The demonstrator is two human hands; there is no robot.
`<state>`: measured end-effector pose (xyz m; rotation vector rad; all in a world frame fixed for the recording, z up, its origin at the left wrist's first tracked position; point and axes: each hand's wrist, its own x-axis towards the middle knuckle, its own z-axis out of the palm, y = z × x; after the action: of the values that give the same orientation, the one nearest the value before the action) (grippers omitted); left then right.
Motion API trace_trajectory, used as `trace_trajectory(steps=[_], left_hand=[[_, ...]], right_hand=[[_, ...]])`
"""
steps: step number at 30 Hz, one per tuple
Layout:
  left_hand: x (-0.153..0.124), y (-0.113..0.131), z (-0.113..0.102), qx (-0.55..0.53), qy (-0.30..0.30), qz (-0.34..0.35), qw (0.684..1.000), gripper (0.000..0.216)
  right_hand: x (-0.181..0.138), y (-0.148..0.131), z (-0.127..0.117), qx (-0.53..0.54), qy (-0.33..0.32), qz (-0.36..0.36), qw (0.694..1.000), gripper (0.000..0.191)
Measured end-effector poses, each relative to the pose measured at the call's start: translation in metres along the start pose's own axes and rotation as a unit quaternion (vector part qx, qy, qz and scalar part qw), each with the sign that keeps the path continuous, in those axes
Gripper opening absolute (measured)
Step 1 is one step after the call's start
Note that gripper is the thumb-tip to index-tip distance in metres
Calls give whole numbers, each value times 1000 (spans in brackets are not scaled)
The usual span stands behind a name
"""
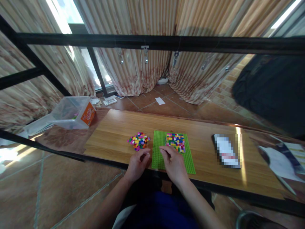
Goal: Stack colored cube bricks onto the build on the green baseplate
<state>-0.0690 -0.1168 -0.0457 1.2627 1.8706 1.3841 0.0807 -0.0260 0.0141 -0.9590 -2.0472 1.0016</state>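
A green studded baseplate (157, 159) lies on the wooden table, bearing a block of many-coloured toy bricks (176, 140) in its upper right part. My right hand (175, 163) is over the plate, just below and left of that block. Its thumb and forefinger are pinched together; anything between them is too small to make out. Left of the plate, my left hand (137, 163) has curled fingers, with thumb and forefinger close together. What it may hold I cannot make out. Just beyond it is a loose heap of small coloured bricks (139, 141).
On the table's (114, 127) right side lies a dark-edged flat item (226, 152), blurred by pixels. A clear plastic box (69, 109) with an orange label stands off the left end. Papers (277, 162) lie at the right end. A black metal bar (162, 42) crosses ahead.
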Motion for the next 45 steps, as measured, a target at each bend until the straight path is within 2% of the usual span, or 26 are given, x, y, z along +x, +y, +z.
trace_trajectory(steps=[8, 13, 23, 29, 32, 38, 45], left_hand=[[0, 2, -2, 47, 4, 34, 998, 21], [1, 3, -2, 59, 5, 48, 997, 21], [2, 6, -2, 68, 5, 55, 996, 19], [2, 5, -2, 71, 0, 54, 996, 18], [2, 5, -2, 68, 0, 56, 996, 18], [2, 5, -2, 70, -2, 58, 996, 17], [2, 9, -3, 80, -6, 61, 995, 19]], right_hand=[[4, 24, -50, -35, 81, 40, 995, 28], [8, 33, -63, -93, 85, 16, 992, 30], [11, 40, -58, -82, 108, 44, 990, 27], [19, 52, -50, -103, 126, -43, 986, 23], [26, 59, -42, -113, 149, -57, 981, 21], [32, 72, -34, -105, 168, -36, 980, 19], [36, 74, -30, -5, 175, 36, 984, 18]])
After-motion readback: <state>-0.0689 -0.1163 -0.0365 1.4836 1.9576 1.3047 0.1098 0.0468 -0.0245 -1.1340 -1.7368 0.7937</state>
